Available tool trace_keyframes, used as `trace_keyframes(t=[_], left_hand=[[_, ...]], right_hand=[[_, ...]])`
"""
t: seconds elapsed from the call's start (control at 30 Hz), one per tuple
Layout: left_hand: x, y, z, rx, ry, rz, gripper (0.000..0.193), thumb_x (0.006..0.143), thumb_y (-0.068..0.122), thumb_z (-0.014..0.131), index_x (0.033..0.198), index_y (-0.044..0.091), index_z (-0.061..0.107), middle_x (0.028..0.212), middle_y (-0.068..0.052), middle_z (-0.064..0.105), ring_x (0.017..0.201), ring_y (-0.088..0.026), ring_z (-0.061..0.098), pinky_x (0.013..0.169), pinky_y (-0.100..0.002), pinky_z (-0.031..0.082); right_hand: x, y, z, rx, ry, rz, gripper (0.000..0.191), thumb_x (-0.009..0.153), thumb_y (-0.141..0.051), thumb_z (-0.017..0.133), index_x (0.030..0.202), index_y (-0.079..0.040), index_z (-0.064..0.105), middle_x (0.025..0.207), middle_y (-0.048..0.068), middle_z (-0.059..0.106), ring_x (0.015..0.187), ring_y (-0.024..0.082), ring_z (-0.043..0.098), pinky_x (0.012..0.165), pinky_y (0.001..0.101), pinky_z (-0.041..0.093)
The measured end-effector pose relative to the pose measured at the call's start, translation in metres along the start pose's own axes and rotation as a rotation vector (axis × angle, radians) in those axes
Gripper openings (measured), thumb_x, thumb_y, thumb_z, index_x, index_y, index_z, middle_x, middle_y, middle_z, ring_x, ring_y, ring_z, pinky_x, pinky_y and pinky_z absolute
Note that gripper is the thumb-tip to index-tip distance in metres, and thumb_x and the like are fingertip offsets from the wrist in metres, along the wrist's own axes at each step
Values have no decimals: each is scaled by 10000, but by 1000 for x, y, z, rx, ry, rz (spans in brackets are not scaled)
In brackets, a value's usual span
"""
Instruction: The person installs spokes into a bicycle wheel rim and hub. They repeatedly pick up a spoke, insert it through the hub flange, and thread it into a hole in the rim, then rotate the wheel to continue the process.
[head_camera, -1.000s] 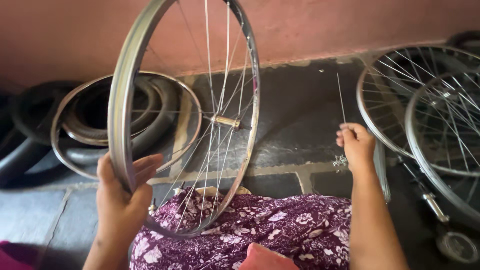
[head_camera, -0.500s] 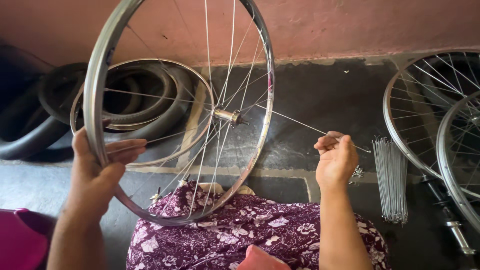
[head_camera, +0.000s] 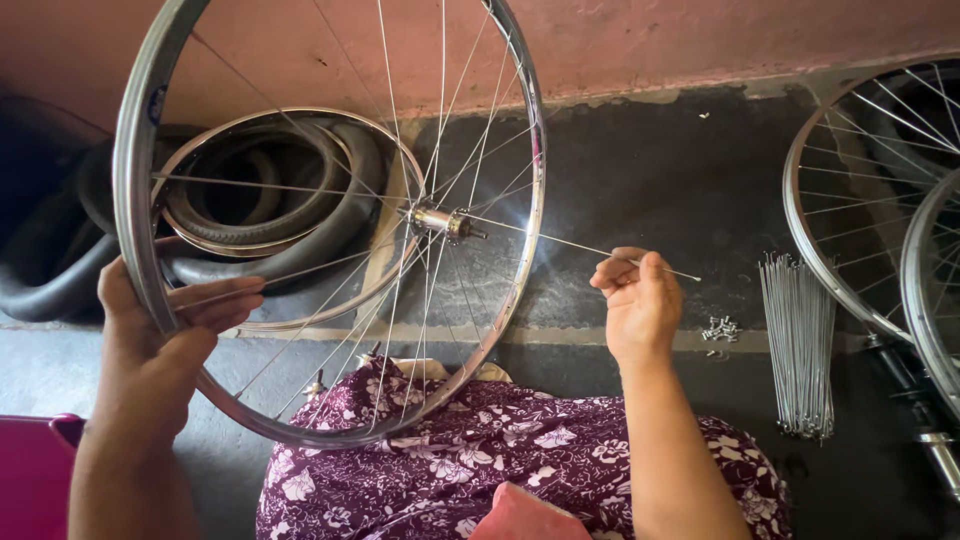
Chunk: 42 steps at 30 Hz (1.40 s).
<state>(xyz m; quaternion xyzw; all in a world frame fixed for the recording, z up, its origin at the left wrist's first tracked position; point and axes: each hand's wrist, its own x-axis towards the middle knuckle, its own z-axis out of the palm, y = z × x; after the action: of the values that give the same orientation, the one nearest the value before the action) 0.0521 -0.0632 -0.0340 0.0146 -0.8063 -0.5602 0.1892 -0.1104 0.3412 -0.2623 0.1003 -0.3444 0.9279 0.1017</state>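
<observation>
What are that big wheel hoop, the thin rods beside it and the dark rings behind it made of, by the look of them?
The wheel rim in the left hand looks like bare polished metal: silvery with bright glints. The spoke in the right hand and the spoke bundle look like thin metal wire, grey and shiny. The tyres behind seem to be black rubber, matt and dusty.

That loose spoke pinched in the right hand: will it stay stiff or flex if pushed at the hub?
The spoke looks thin and long, so it probably bows under end pressure. Bare metal held only by the right hand fingertips may slip.
</observation>
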Motion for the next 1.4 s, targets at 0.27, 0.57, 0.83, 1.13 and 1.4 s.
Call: trace_keyframes(t=[0.27,0.57,0.83,1.13,1.4], left_hand=[[-1,1,2,11,-3,6,824,739,-171,354,1504,69,160,1282,-364,614,1184,-421,681,1035,-492,553],[-7,-3,1,-3,-31,26,857,713,-197,332,1508,90,189,1293,-346,612,1200,-406,671,1064,-486,544],[-10,-12,9,-111,-102,8,770,800,-185,375,1468,130,160,1308,-300,619,1090,-334,706,854,-433,608],[-28,-10,37,-197,-53,-51,739,805,-157,443,1460,119,243,1284,-237,644,989,-289,733,789,-379,619],[-48,-21,21,-303,-228,35,718,883,138,466,1578,40,311,1559,-199,517,1341,-284,538,1068,-400,455]], right_hand=[[1,2,-1,31,16,29,402,1081,-377,590,1137,14,667,960,151,717,878,232,680,843,388,561],[3,25,-3,-94,131,121,221,1069,-242,598,1171,-48,624,973,102,706,842,181,664,821,369,566],[27,45,18,-111,227,322,136,1042,-238,596,1029,-104,620,896,48,691,818,173,661,756,364,572],[23,93,125,-506,117,221,651,773,-201,858,1299,-133,480,1129,30,657,969,86,646,821,290,519],[21,85,136,-437,252,304,617,752,-64,818,1273,-103,490,1097,61,612,919,169,620,726,325,541]])
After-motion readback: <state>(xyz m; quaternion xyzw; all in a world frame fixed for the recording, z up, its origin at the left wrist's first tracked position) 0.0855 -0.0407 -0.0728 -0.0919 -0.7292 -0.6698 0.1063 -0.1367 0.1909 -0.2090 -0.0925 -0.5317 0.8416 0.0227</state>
